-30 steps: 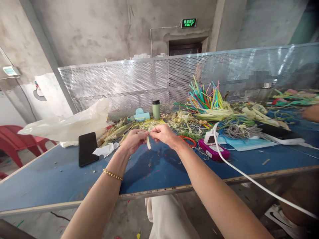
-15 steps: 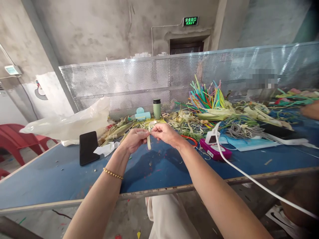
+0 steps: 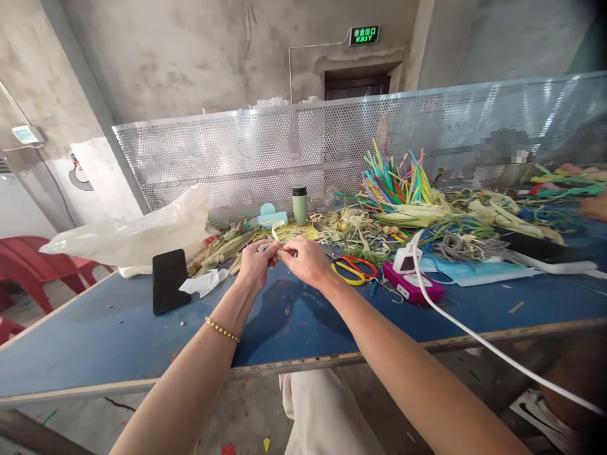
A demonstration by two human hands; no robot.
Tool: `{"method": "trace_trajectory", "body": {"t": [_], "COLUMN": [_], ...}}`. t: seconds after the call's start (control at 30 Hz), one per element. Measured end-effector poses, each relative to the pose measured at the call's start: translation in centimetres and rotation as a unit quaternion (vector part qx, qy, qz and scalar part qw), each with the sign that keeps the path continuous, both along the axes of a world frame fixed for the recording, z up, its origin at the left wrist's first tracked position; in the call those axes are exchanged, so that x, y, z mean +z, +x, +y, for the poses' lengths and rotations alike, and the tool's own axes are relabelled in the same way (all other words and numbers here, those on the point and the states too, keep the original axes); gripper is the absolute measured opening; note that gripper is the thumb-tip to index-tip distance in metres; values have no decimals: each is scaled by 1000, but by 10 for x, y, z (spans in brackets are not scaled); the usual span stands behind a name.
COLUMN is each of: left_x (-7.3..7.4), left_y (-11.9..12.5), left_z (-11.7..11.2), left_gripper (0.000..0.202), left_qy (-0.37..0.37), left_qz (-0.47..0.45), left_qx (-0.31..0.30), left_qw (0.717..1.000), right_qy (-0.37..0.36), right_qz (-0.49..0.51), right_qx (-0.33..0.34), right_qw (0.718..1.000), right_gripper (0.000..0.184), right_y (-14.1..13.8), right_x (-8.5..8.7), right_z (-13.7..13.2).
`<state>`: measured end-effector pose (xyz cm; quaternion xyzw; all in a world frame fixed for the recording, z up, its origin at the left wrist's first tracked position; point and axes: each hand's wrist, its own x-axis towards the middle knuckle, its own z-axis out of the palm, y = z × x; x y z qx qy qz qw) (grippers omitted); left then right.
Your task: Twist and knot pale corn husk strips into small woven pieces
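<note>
My left hand (image 3: 255, 265) and my right hand (image 3: 303, 261) meet over the middle of the blue table (image 3: 109, 335), fingertips pinched together on a pale leaf strip (image 3: 275, 235) that curls up between them. The left wrist carries a gold bead bracelet (image 3: 222, 330). Just beyond the hands lies a heap of dried husks and leaf strips (image 3: 227, 246). Red and yellow scissors (image 3: 355, 268) lie right of my right hand.
A black phone (image 3: 169, 288) and crumpled white paper (image 3: 203, 282) lie at left, near a pale plastic bag (image 3: 142, 235). A green flask (image 3: 299, 206), coloured strips (image 3: 396, 180), a magenta device (image 3: 412, 285) with a white cable (image 3: 474, 338), and a perforated metal screen (image 3: 332, 151) stand behind. Red chairs (image 3: 28, 265) are left.
Both hands moved slightly forward and lower toward the table. The strip that hung down between the fingers now curls up behind them. The scissors have come into full view.
</note>
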<state>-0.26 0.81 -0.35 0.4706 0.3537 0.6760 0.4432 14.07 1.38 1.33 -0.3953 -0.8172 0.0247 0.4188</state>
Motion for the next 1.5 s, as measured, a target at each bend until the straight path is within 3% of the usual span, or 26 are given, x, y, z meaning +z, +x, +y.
{"method": "trace_trajectory", "body": {"t": [0.23, 0.7, 0.83, 1.0, 1.1, 1.2, 1.37, 1.43, 1.5], "left_x": [1, 7, 7, 6, 7, 9, 11, 10, 9], "left_y": [4, 2, 0, 0, 0, 0, 0, 0, 0], "left_z": [-2, -6, -5, -7, -10, -12, -14, -14, -13], "left_gripper": [34, 36, 35, 40, 43, 44, 41, 43, 46], "left_qy": [0, -14, -7, 20, 20, 4, -34, -36, -32], "left_qz": [-20, -68, -31, 70, 109, 124, 98, 102, 136], "left_qx": [-57, -63, -52, -40, -66, -85, -99, -110, -110], "left_qw": [998, 996, 998, 997, 992, 989, 990, 988, 984], "right_qy": [-93, -108, -90, 20, -84, -163, -237, -201, -106], "right_qz": [76, 104, 80, 139, 118, 180, 215, 215, 216], "right_qx": [66, 89, 79, -25, 68, 134, 135, 96, 37], "right_qw": [991, 985, 990, 990, 987, 961, 938, 951, 970], "right_gripper": [29, 31, 33, 24, 15, 11, 7, 7, 9], "right_y": [-2, -2, -1, 9, 12, 11, 8, 9, 11], "right_x": [-3, -3, -1, 4, 4, 3, 3, 4, 5], "right_z": [3, 1, -1, 7, 13, 12, 8, 8, 9]}}
